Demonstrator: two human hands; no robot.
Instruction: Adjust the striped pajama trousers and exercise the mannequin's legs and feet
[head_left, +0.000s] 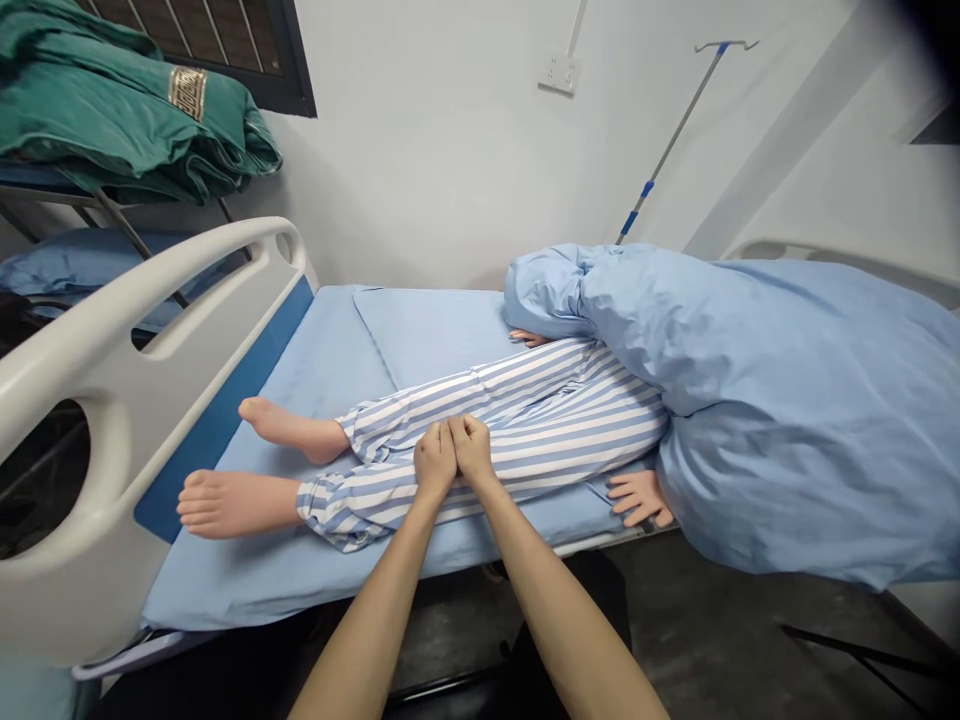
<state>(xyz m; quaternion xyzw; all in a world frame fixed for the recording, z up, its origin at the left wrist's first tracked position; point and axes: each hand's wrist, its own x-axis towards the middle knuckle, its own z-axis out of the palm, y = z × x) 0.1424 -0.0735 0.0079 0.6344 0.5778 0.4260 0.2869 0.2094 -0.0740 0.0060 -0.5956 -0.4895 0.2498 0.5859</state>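
A manikin in blue-and-white striped trousers (555, 410) lies on its back on the bed. Both my hands are curled into fists, pressed side by side over its nearer leg, around the knee. My left hand (435, 460) is closed, and no fabric shows gathered in it. Touching it on the right, my right hand (472, 447) is closed too, knuckles up. The manikin's bare feet, the nearer foot (240, 503) and the farther foot (292, 430), point left. One manikin hand (641, 498) rests palm down near the mattress edge.
A light blue quilt (810, 400) covers the manikin's upper body at right. The bed's white footboard (202, 310) rises at left. An IV pole (675, 135) stands behind the bed. Green folded cloth (135, 120) lies on a rack at upper left.
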